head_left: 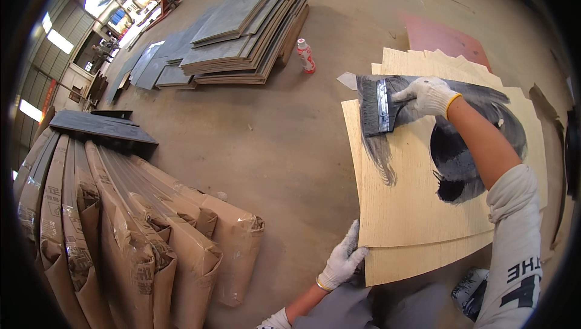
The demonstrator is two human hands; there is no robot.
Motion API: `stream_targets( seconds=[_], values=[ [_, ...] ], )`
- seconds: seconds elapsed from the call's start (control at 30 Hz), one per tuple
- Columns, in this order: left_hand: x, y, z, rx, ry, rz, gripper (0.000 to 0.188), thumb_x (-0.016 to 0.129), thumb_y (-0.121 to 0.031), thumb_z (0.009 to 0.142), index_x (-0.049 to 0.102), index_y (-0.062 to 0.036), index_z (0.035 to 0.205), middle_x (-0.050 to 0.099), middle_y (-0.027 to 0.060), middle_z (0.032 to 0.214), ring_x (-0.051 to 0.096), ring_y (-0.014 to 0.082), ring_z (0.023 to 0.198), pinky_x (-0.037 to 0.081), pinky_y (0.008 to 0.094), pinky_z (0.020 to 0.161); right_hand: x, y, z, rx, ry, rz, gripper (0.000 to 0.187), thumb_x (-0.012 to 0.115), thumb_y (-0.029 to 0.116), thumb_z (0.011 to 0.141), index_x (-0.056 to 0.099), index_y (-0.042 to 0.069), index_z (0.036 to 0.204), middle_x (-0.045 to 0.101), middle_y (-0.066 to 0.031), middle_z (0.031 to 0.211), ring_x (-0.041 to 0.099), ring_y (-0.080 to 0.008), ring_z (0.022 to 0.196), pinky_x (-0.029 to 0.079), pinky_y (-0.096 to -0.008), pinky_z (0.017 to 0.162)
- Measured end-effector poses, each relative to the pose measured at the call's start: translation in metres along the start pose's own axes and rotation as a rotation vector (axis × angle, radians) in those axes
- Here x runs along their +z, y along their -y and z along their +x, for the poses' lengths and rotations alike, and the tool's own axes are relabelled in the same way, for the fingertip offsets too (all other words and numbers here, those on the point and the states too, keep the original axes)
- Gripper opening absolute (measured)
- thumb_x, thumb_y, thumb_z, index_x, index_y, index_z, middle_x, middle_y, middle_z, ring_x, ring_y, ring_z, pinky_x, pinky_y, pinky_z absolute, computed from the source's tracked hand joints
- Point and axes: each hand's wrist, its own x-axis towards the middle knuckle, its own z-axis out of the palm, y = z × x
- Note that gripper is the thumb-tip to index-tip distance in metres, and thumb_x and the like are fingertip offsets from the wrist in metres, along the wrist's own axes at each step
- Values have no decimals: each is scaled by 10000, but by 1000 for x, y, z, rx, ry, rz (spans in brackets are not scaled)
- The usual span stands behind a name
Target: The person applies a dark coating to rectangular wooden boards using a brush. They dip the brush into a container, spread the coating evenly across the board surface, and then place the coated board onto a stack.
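Note:
My right hand [428,95], in a white knit glove with a yellow cuff, is closed round the handle of a wide paintbrush [384,106]. Its dark bristles press on the upper left of a pale wood-grain board [417,202]. Black paint [455,147] lies in a thick wet pool right of the middle, with streaks along the far edge and thin strokes below the brush. At the near left edge of the board, my left hand [344,260], gloved alike, grips the board's side. More pale sheets [431,60] lie fanned out beneath the top one.
A red and white spray can [306,57] stands on the floor beyond the boards. Behind it rises a stack of grey panels [242,45]. Brown-wrapped flat packages [130,232] lean in a row at the left, a dark panel [103,128] across them. A reddish sheet [445,42] lies far right.

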Motion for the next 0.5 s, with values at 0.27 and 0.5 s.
stream_targets(
  seconds=[0.27, 0.5],
  values=[
    [2, -20, -14, -187, -249, 332, 391, 726, -160, 979, 621, 54, 1289, 729, 104, 1111, 670, 141, 988, 545, 304, 881, 53, 49, -117, -351, 61, -94, 306, 705, 298, 905, 731, 359, 1204, 699, -92, 862, 710, -302, 826, 556, -430, 739],
    [4, -10, -22, -270, -249, 193, 240, 690, -164, 1007, 679, 32, 1147, 696, 17, 966, 592, 64, 856, 514, 255, 760, 61, 37, -106, -107, -212, -61, 299, 693, 239, 918, 747, 301, 1205, 701, -100, 883, 702, -299, 830, 554, -410, 748]
  ],
)
